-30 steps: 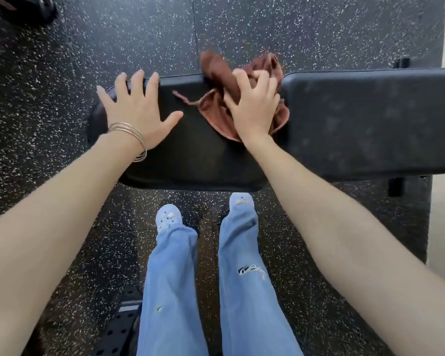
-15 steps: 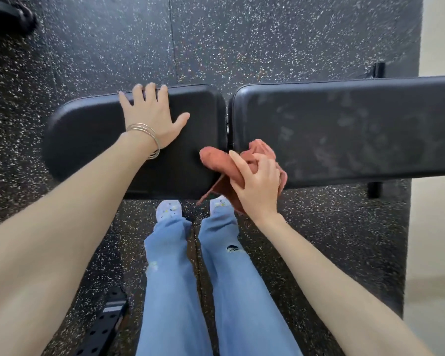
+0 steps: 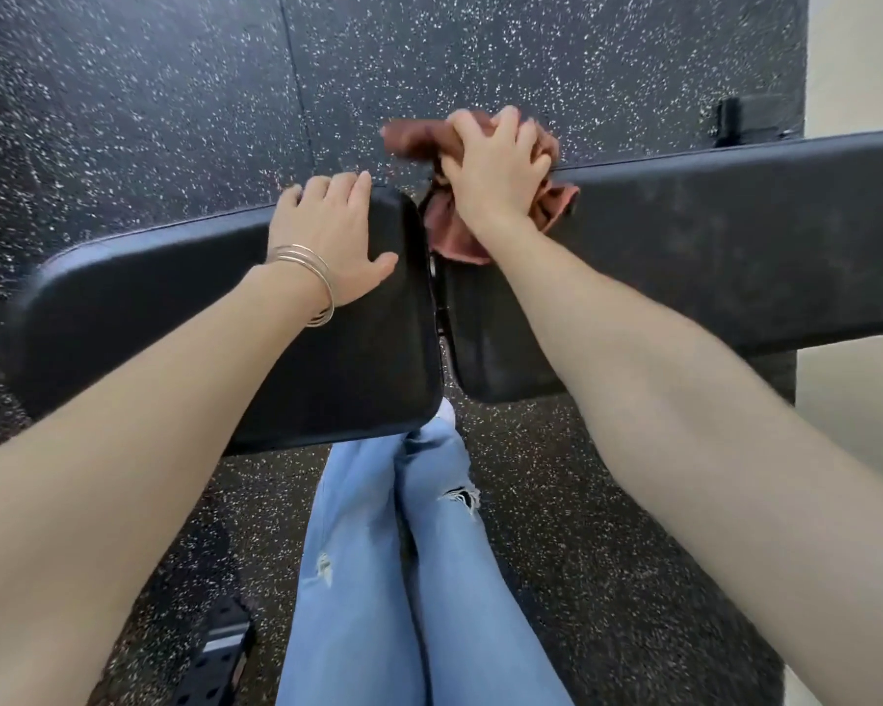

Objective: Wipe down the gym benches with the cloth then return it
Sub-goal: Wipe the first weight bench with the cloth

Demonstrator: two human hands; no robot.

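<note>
Two black pads make up the gym bench (image 3: 735, 257), with a narrow gap between them. The right hand (image 3: 495, 170) is closed around a bunched reddish-brown cloth (image 3: 455, 231) at the far edge of the bench, just right of this gap; part of the cloth hangs past the edge. The left hand (image 3: 335, 236) lies open and flat on the shorter pad (image 3: 174, 318), just left of the gap, with thin bangles (image 3: 309, 270) on its wrist.
</note>
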